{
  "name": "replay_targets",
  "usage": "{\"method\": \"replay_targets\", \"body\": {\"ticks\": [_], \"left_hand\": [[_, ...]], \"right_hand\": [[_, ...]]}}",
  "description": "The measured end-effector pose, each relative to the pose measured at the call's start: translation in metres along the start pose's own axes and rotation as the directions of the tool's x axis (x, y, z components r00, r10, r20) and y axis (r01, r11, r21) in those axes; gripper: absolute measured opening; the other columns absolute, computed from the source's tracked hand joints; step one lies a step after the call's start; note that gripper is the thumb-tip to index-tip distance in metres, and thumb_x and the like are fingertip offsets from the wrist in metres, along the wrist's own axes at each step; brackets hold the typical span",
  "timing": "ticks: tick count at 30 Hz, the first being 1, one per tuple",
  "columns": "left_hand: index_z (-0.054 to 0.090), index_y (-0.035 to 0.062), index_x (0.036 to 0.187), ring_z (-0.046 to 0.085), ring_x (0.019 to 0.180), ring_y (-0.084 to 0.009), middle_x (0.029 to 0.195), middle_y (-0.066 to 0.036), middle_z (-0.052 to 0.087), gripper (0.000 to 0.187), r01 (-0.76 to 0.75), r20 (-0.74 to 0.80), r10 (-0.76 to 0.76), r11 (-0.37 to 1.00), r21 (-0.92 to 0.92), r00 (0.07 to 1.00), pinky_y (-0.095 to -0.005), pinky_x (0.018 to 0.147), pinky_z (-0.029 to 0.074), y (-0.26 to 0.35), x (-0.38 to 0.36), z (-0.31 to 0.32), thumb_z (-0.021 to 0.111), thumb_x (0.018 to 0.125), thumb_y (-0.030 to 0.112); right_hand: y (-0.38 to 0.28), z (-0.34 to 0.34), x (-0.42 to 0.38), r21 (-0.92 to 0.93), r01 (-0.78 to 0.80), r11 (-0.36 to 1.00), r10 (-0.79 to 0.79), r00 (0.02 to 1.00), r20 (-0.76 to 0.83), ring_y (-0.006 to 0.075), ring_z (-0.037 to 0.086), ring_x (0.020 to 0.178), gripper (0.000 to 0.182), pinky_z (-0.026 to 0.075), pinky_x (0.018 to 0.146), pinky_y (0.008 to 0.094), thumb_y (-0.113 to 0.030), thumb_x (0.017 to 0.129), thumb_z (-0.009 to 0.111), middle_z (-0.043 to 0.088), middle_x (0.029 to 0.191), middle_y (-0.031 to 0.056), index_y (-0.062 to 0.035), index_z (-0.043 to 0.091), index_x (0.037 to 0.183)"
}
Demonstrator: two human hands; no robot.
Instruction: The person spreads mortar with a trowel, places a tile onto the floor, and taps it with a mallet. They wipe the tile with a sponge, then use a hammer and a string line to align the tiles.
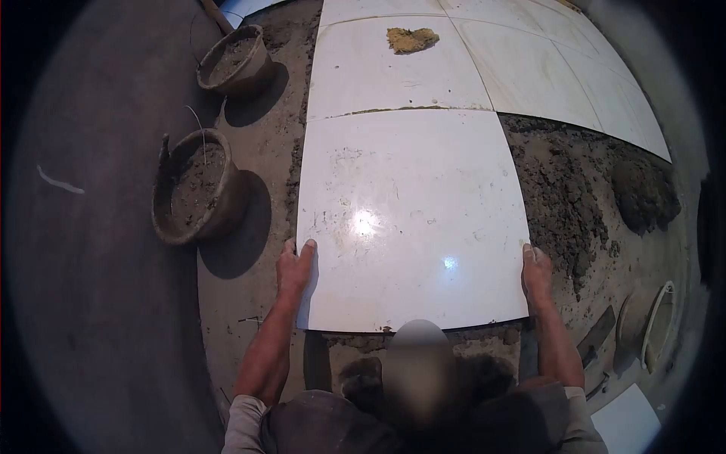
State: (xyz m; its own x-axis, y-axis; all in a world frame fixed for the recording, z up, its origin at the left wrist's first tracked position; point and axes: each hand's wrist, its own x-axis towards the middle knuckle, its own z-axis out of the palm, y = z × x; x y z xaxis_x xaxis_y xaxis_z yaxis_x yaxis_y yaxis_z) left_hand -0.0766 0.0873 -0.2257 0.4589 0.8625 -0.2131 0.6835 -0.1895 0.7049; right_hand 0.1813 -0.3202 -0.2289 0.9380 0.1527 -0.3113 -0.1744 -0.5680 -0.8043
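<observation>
A large white floor tile lies in front of me, with smudges and bright light reflections on its face. My left hand grips its left edge, thumb on top and fingers at the side. On the opposite edge, my right hand holds it the same way. The tile's far edge meets a row of laid white tiles at a thin, uneven joint. Its near edge shows a dark gap above the mortar. The underside is hidden.
A ragged yellow sponge sits on a laid tile. Two mortar buckets stand left. Rough mortar and a mortar heap lie right, with a trowel, a tipped container and a white tile piece nearer me.
</observation>
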Motion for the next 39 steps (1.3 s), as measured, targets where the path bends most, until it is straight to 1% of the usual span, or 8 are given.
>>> {"method": "replay_targets", "body": {"ticks": [3,5,10,12,16,22,31,39], "left_hand": [[0.060,-0.0010,0.114,0.065,0.096,-0.0323,0.102,-0.022,0.067,0.050,0.024,0.036,-0.026,0.999,0.043,0.999,-0.0398,0.085,0.048,0.001,-0.002,-0.002,0.062,0.085,0.040],[0.060,-0.0014,0.116,0.065,0.095,-0.0319,0.102,-0.022,0.067,0.050,-0.068,-0.050,0.063,0.993,-0.095,0.997,-0.0403,0.086,0.048,-0.026,0.006,0.007,0.062,0.086,0.038],[0.059,-0.0022,0.118,0.064,0.095,-0.0318,0.102,-0.021,0.067,0.047,-0.047,-0.027,0.046,0.997,-0.057,0.999,-0.0391,0.087,0.047,-0.009,-0.003,-0.004,0.061,0.088,0.033],[0.059,-0.0029,0.117,0.063,0.095,-0.0308,0.103,-0.021,0.066,0.046,-0.072,-0.036,0.071,0.996,-0.043,0.997,-0.0384,0.087,0.047,-0.021,0.002,0.000,0.061,0.088,0.033],[0.058,-0.0050,0.115,0.062,0.096,-0.0269,0.108,-0.020,0.065,0.044,-0.025,-0.034,0.028,0.997,0.073,0.999,-0.0370,0.088,0.047,-0.009,-0.006,-0.006,0.061,0.088,0.030],[0.058,-0.0049,0.115,0.062,0.097,-0.0255,0.108,-0.020,0.064,0.039,-0.063,-0.045,0.059,0.993,-0.096,0.997,-0.0372,0.088,0.047,-0.012,-0.010,-0.003,0.062,0.088,0.023],[0.056,-0.0050,0.120,0.061,0.100,-0.0279,0.109,-0.021,0.064,0.043,-0.111,-0.048,0.110,0.994,-0.021,0.993,-0.0379,0.090,0.046,-0.020,-0.012,-0.001,0.061,0.090,0.025],[0.056,-0.0049,0.119,0.061,0.101,-0.0283,0.111,-0.021,0.063,0.041,-0.075,-0.026,0.074,0.996,-0.047,0.997,-0.0381,0.090,0.045,-0.019,-0.015,0.003,0.060,0.091,0.025]], "right_hand": [[0.000,0.001,0.002,-0.076,-0.025,0.997,0.024,1.000,-0.015,0.0120,0.056,0.075,0.036,0.046,0.069,0.0315,-0.025,0.098,0.046,0.064,0.082,0.0084,0.0060,0.062,0.096],[0.013,0.002,0.006,-0.056,0.022,0.998,-0.023,1.000,-0.020,0.0202,0.057,0.070,0.035,0.046,0.068,0.0370,-0.026,0.097,0.049,0.064,0.079,0.0156,0.0065,0.062,0.095],[0.022,0.003,0.007,-0.190,0.115,0.975,-0.131,0.988,-0.076,0.0385,0.058,0.072,0.037,0.046,0.069,0.0432,-0.030,0.095,0.052,0.062,0.083,0.0261,0.0056,0.061,0.088],[-0.003,-0.002,0.000,-0.281,0.083,0.956,-0.098,0.994,-0.040,0.0377,0.058,0.070,0.038,0.045,0.068,0.0435,-0.030,0.095,0.052,0.061,0.080,0.0260,0.0055,0.060,0.083],[-0.018,-0.005,-0.004,-0.186,-0.021,0.982,0.023,1.000,0.010,0.0366,0.059,0.071,0.040,0.045,0.067,0.0441,-0.031,0.096,0.051,0.060,0.077,0.0251,0.0052,0.060,0.081],[-0.010,-0.006,0.001,-0.225,0.014,0.974,-0.013,1.000,0.008,0.0326,0.057,0.068,0.041,0.044,0.067,0.0438,-0.032,0.096,0.050,0.059,0.075,0.0238,0.0051,0.059,0.081],[0.021,0.007,0.007,-0.262,0.119,0.958,-0.158,0.978,-0.135,0.0332,0.057,0.064,0.039,0.043,0.062,0.0429,-0.031,0.094,0.053,0.057,0.071,0.0233,0.0031,0.058,0.077],[0.011,0.006,-0.002,-0.252,0.114,0.961,-0.149,0.981,-0.124,0.0377,0.060,0.067,0.040,0.045,0.064,0.0449,-0.032,0.094,0.054,0.058,0.072,0.0248,0.0037,0.060,0.076]]}}
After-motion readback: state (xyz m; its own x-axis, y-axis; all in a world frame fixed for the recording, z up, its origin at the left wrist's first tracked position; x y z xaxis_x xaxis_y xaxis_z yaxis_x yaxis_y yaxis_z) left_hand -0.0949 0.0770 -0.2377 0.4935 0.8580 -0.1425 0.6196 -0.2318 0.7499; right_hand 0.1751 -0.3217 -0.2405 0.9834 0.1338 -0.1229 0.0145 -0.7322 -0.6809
